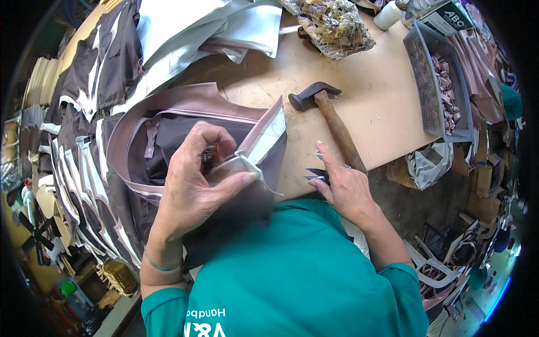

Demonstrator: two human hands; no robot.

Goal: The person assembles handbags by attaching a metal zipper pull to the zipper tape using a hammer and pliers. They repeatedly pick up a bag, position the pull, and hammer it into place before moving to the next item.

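My left hand (191,185) pinches a folded edge of a partly sewn bag piece, thumb against the pale strip, with loose threads hanging there. This bag piece (188,98) has a dusty-pink border, a dark lining and a white underside along its edge. It lies over the near left of the table and drapes toward my lap. In my right hand (351,194) is a small pair of thread snips (318,175), blades pointing left and apart from the bag piece. Its index finger stretches forward beside the wooden handle of a hammer (341,129).
A grey plastic basket (418,78) of small pink pieces stands on the right of the tan table (387,106). A bag of scraps (334,28) and a white bottle (388,16) lie farther back. White panels (185,33) and dark panels (92,73) are piled at left.
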